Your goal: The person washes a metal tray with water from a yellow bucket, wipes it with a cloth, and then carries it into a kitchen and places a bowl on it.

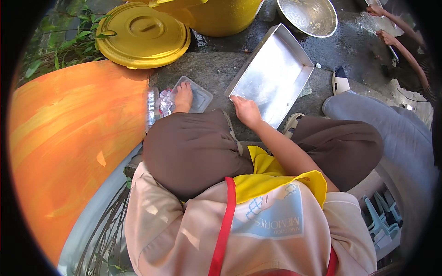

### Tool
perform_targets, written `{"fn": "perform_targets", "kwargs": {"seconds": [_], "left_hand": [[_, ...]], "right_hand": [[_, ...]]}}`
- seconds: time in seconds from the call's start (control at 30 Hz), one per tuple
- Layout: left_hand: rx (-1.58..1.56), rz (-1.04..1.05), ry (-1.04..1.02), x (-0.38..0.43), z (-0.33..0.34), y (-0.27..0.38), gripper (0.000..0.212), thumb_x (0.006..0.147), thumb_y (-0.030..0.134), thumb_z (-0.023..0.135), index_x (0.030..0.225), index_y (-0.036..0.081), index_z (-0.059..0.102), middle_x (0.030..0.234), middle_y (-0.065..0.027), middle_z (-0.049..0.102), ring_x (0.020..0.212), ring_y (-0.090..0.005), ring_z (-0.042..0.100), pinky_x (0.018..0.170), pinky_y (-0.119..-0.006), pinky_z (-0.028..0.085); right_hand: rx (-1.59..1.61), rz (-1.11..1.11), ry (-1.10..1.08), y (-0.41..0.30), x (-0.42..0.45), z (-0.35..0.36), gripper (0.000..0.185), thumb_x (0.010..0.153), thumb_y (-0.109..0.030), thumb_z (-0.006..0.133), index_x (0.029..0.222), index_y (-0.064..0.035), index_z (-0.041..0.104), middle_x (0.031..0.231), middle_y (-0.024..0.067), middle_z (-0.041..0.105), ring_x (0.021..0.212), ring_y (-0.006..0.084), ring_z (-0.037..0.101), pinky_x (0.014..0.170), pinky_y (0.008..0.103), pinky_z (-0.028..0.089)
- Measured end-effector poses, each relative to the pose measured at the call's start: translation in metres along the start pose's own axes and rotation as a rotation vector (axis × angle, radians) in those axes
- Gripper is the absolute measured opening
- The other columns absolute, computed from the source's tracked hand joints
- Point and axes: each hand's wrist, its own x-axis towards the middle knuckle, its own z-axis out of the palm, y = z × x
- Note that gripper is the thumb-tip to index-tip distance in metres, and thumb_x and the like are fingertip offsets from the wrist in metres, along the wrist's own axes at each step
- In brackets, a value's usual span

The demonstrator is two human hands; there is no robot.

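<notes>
My right hand point(247, 109) grips the near left corner of a rectangular metal pan point(276, 72), which rests tilted before me with its shiny inside showing. To its left, my left hand point(183, 96) reaches down over a clear plastic container point(201, 95); its fingertips are at the container's inside or rim, and I cannot tell whether they hold anything. Crumpled silvery, foil-like material point(166, 102) lies against that hand's left side. A clear ribbed plastic bottle or jar point(152, 105) stands beside the orange surface.
A yellow round lid point(145, 34), a yellow tub point(221, 17) and a metal bowl point(309, 15) lie beyond. An orange painted surface point(76, 138) borders the left. At right are another person's leg point(373, 117) and, farther off, a person's hands point(385, 37) holding clear sheet-like material.
</notes>
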Motion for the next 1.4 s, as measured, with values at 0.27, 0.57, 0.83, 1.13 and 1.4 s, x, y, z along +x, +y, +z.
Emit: {"fn": "perform_targets", "kwargs": {"seconds": [0.27, 0.57, 0.83, 1.13, 1.4], "left_hand": [[0.148, 0.203, 0.200, -0.002, 0.016, 0.005, 0.013, 0.082, 0.016, 0.050, 0.093, 0.010, 0.051, 0.093, -0.0045, 0.049, 0.087, -0.0214, 0.053, 0.066, -0.033, 0.053], [0.052, 0.168, 0.266, -0.016, 0.053, -0.020, 0.013, 0.088, 0.018, 0.046, 0.084, 0.008, 0.053, 0.078, -0.0064, 0.055, 0.073, -0.0212, 0.056, 0.056, -0.033, 0.049], [-0.814, 0.352, -0.503, 0.039, -0.113, -0.012, 0.031, 0.093, 0.029, 0.046, 0.071, 0.009, 0.054, 0.057, -0.0024, 0.047, 0.052, -0.0154, 0.048, 0.046, -0.030, 0.040], [-1.187, 0.235, -0.126, 0.115, -0.223, 0.110, 0.038, 0.096, 0.036, 0.034, 0.098, 0.002, 0.051, 0.092, -0.0126, 0.058, 0.089, -0.0221, 0.055, 0.079, -0.037, 0.042], [-1.330, 0.386, 0.033, 0.091, -0.153, 0.151, 0.056, 0.096, 0.043, 0.024, 0.135, 0.003, 0.016, 0.139, -0.0164, 0.017, 0.130, -0.0243, 0.013, 0.106, -0.035, 0.012]], "right_hand": [[-0.043, 0.041, -0.280, 0.024, -0.013, 0.008, 0.051, 0.075, 0.001, 0.046, 0.124, -0.0136, 0.050, 0.092, 0.0145, 0.065, 0.081, 0.0308, 0.063, 0.072, 0.0404, 0.051], [0.047, 0.097, -0.795, 0.045, -0.006, 0.023, 0.073, 0.078, -0.025, 0.065, 0.139, -0.0105, 0.028, 0.119, 0.0224, 0.054, 0.111, 0.0358, 0.052, 0.095, 0.0420, 0.041], [-0.225, 0.035, -0.995, 0.108, 0.068, 0.071, 0.049, 0.088, -0.044, 0.046, 0.111, -0.0032, 0.061, 0.114, 0.0174, 0.059, 0.109, 0.0327, 0.054, 0.093, 0.0441, 0.040], [1.676, 0.602, -0.359, -0.029, 0.184, -0.088, 0.051, 0.096, -0.047, 0.025, 0.116, -0.0066, 0.048, 0.113, 0.0152, 0.056, 0.102, 0.0314, 0.057, 0.085, 0.0477, 0.046], [1.871, 0.615, -0.041, -0.001, 0.198, -0.029, 0.059, 0.091, -0.054, 0.030, 0.130, -0.0100, 0.037, 0.115, 0.0169, 0.057, 0.094, 0.0284, 0.061, 0.079, 0.0386, 0.047]]}}
